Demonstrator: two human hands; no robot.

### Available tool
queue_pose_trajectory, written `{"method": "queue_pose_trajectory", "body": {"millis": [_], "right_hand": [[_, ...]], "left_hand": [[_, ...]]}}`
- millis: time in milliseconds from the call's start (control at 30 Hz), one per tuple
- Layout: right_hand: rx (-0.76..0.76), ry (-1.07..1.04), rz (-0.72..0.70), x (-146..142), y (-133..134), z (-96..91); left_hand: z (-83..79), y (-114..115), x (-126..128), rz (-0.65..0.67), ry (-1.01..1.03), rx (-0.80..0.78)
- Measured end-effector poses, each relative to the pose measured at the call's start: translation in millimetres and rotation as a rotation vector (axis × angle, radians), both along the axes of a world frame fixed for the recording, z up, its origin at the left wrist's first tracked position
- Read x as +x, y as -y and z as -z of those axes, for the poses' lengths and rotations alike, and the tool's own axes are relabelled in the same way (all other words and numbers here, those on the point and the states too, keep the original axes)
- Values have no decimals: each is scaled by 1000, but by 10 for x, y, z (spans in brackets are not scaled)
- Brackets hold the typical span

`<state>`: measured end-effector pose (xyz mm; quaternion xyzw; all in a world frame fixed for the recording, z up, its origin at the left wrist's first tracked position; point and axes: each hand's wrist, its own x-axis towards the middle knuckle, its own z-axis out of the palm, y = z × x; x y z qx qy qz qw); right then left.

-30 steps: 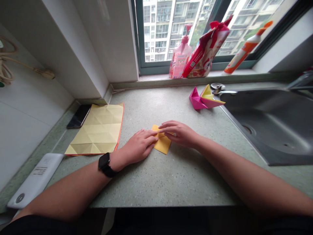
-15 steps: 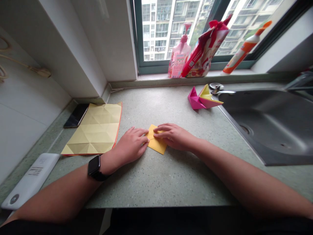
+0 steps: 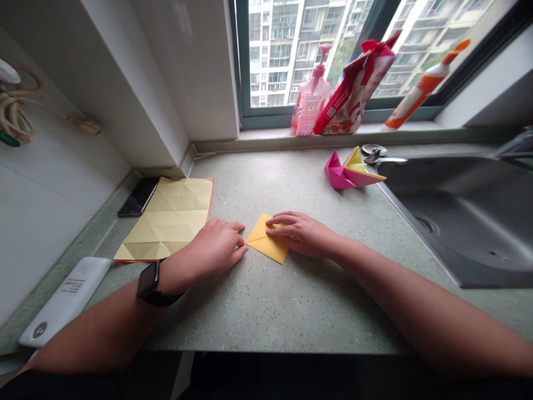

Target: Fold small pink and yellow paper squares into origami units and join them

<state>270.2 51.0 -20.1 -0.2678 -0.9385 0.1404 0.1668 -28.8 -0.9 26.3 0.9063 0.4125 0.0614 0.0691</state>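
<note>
A folded square of yellow origami paper (image 3: pixel 265 240) lies on the counter with a crease line across it. The fingertips of my right hand (image 3: pixel 306 234) rest on its right half, stretched out and pressing lightly from above; the thumb is partly hidden. Just left of the paper's left corner is my left hand (image 3: pixel 219 244), its fingers slightly apart and nothing between them. Its thumb tip comes close to that corner; whether they touch I cannot tell. On the left wrist is a black watch (image 3: pixel 149 279).
Creased pale-yellow sheets (image 3: pixel 166 214) lie left, beside a dark phone (image 3: pixel 139 196) and a white rectangular device (image 3: pixel 66 300). A pink and yellow folded paper piece (image 3: pixel 343 173) stands near the sink (image 3: pixel 466 222). A pump bottle (image 3: pixel 308 105) and red bag (image 3: pixel 353 91) line the windowsill.
My left hand has drawn back leftward off the paper, uncovering its left corner. My right hand stays on the paper. The whole view has shifted slightly.
</note>
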Motion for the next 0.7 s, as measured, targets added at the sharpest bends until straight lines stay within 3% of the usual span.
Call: {"method": "queue_pose_trajectory", "body": {"millis": [233, 433, 567, 700], "right_hand": [[19, 2, -7, 8, -7, 17], [22, -30, -7, 7, -23, 67], [4, -116, -29, 13, -61, 127], [-32, -132, -24, 29, -75, 122]], "left_hand": [[0, -56, 70, -28, 57, 76], [202, -81, 206, 254, 167, 121], [345, -122, 206, 285, 210, 191], [383, -152, 197, 302, 211, 278]]}}
